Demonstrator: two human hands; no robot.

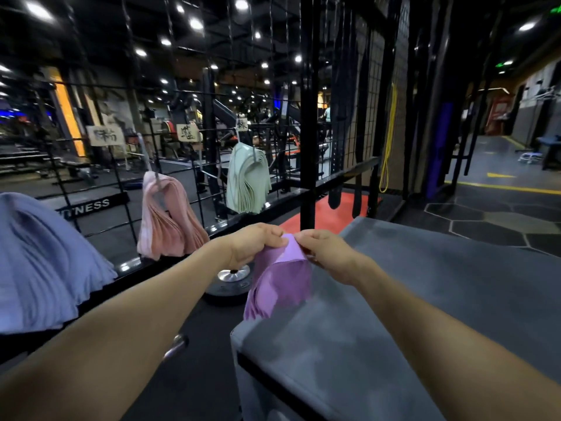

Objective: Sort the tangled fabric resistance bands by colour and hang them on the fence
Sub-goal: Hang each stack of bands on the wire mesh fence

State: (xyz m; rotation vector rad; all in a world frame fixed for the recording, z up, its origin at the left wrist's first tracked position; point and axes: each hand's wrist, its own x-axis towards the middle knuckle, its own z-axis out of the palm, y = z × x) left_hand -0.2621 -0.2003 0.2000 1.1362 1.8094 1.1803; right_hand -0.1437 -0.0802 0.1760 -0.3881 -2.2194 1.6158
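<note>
A purple fabric band (280, 281) hangs between my two hands above the left edge of a grey padded box (394, 299). My left hand (253, 244) pinches its top edge from the left, and my right hand (326, 253) pinches it from the right. On the black wire fence (194, 95) three bunches hang from hooks: blue bands (42, 262) at the near left, pink bands (167, 220) in the middle, and pale green bands (247, 180) further right. Paper labels (104, 135) are clipped to the fence above the bunches.
A weight plate (232, 284) lies on the floor between the fence and the box. A thick black post (309, 117) stands behind my hands. Black straps (340, 117) and a yellow band (388, 141) hang on the mesh panel at the right.
</note>
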